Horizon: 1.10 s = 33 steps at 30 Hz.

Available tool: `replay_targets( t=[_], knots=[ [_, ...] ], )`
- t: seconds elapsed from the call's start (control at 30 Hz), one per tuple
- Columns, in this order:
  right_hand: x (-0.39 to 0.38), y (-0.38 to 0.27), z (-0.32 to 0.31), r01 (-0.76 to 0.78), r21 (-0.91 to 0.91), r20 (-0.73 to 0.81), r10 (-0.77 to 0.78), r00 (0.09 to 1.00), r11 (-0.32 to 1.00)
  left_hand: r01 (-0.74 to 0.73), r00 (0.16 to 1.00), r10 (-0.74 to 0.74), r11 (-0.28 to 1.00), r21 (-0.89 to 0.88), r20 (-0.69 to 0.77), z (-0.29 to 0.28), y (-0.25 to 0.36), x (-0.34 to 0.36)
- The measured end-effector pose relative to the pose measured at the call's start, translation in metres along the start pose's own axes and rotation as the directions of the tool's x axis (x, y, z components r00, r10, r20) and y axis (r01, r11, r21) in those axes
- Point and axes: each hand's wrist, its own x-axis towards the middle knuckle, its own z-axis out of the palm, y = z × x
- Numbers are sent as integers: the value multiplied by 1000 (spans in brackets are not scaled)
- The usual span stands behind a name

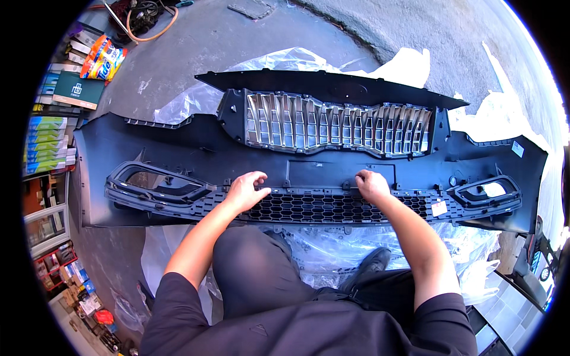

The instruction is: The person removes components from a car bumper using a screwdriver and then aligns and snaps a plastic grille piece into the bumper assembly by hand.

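A large black car bumper cover lies across the floor in front of me, its inner side up. A chrome-slatted upper grille sits in its far middle. A black honeycomb lower grille runs along the near side. My left hand is over the lower grille's upper edge, left of the middle, thumb and bent fingers apart with nothing between them. At the same edge, right of the middle, my right hand has its fingers curled together; whatever is under the fingertips is hidden.
Clear plastic sheeting lies beneath the bumper and round my shoes. Shelves with boxes and an orange detergent bag line the left side. A hose lies at the far left. Grey tiles show at the near right.
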Motion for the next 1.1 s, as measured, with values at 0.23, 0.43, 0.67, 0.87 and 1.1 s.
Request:
replay_targets(
  t=[0.23, 0.43, 0.67, 0.87, 1.1],
  knots=[
    [-12, 16, -28, 56, -170, 236, -15, 972, 984, -147, 953, 49, 939, 312, 300, -3, 10, -49],
    [-19, 13, -12, 101, -263, 239, -37, 970, 959, -177, 927, 0, 881, 439, 374, 10, 12, -48],
    [-33, 1, -9, 199, -187, 172, -167, 971, 962, -232, 902, 22, 866, 442, 431, 9, 13, -40],
    [-42, -20, 9, 486, -167, -13, -495, 869, 858, -192, 940, -4, 823, 535, 342, 21, -5, -52],
    [-50, -63, 32, 384, -207, 316, -310, 897, 900, -136, 964, -3, 853, 504, 266, 25, -23, -58]
  ],
)
